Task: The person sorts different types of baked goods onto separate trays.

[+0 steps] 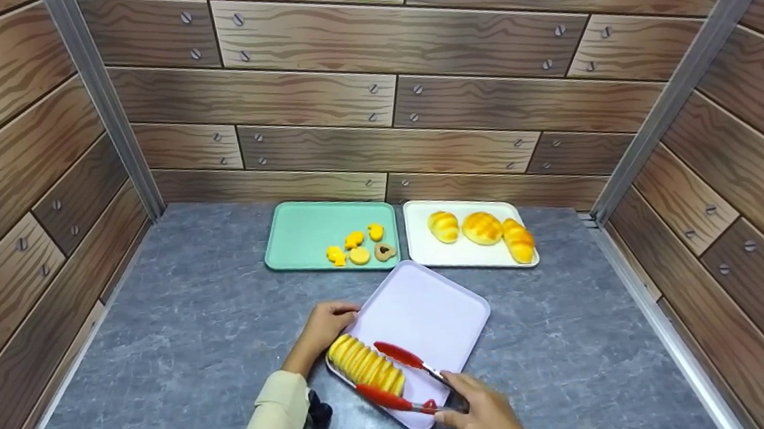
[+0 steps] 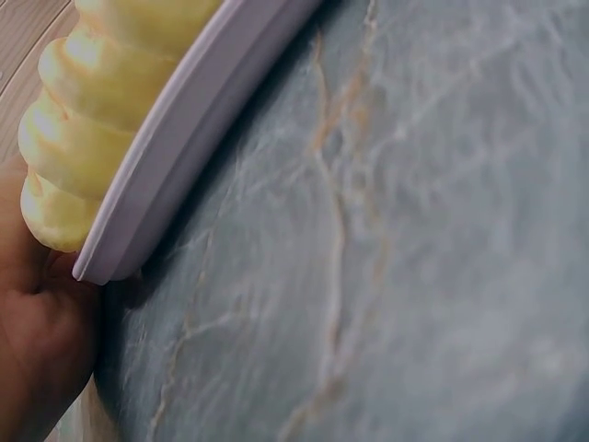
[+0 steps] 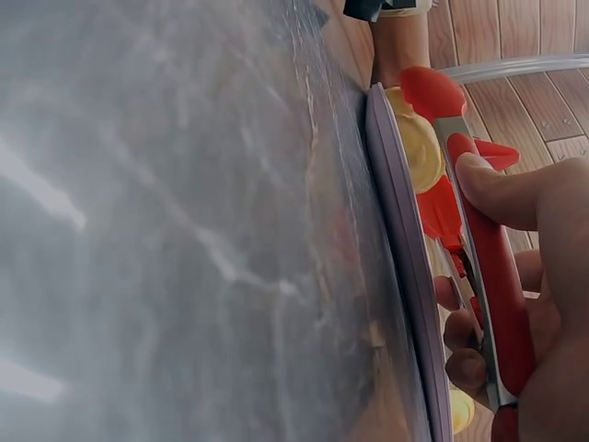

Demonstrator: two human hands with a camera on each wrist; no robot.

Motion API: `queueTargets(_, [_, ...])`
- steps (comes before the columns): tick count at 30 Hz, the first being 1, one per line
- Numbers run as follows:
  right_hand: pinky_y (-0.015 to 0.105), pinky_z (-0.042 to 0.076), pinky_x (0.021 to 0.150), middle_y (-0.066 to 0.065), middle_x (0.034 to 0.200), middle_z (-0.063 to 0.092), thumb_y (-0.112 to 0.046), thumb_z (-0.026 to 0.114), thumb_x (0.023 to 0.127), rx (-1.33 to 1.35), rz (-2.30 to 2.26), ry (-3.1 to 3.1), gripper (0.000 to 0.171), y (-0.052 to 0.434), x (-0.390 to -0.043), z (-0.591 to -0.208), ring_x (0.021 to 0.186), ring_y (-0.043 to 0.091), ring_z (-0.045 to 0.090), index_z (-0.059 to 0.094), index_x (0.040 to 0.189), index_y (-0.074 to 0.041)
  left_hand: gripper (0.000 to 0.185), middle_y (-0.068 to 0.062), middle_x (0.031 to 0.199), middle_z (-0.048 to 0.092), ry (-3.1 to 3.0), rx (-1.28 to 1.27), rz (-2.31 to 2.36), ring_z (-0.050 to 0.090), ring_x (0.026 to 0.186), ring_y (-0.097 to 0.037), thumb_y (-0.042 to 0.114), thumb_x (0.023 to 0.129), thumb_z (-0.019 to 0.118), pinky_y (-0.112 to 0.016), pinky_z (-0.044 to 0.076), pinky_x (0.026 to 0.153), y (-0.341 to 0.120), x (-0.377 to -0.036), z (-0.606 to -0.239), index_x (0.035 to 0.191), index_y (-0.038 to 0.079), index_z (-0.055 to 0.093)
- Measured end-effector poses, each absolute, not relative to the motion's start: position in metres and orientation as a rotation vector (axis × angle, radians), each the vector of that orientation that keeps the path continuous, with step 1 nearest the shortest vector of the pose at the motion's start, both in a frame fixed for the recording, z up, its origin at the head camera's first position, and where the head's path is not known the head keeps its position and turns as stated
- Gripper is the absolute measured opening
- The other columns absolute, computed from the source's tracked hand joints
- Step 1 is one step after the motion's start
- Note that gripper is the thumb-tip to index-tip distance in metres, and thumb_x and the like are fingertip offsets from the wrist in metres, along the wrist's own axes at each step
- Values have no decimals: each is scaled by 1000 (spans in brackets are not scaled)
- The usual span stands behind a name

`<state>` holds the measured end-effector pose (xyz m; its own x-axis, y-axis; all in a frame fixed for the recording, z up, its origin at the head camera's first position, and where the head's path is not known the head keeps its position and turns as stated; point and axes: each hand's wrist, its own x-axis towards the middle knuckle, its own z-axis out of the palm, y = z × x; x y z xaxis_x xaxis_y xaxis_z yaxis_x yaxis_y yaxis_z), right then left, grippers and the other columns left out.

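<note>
A lavender tray (image 1: 423, 307) lies turned at an angle in front of me. Along its near left side rests a long, ridged yellow bread loaf (image 1: 366, 366). My left hand (image 1: 323, 328) holds the tray rim by its left corner, close to the end of the loaf; some fingers are hidden. With my right hand (image 1: 483, 411) I grip tongs (image 1: 384, 398) with red tips and red handle covers. The spread tips lie on either side of the loaf; whether they touch it I cannot tell. In the right wrist view my thumb presses on the red handle (image 3: 492, 276).
Behind stands a green tray (image 1: 308, 234) with several small cookies (image 1: 358, 255) at its right. Beside it, a white tray (image 1: 426, 255) bears three bread rolls (image 1: 482, 228). Wood-patterned walls (image 1: 318, 97) close off the back and sides. A small black object (image 1: 319, 410) sits by the left sleeve.
</note>
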<state>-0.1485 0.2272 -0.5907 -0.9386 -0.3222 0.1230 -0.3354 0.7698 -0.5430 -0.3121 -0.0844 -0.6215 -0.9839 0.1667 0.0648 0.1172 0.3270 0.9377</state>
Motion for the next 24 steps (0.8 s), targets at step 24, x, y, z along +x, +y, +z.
queueTargets(24, [50, 51, 98, 11, 132, 67, -54, 69, 88, 571, 841, -2896, 69, 226, -145, -592, 120, 30, 64, 63, 136, -5, 22, -10, 111, 76, 2535, 272, 1755, 66, 115, -30, 9, 92, 65, -48, 49, 103, -84, -313, -622, 108, 6, 79])
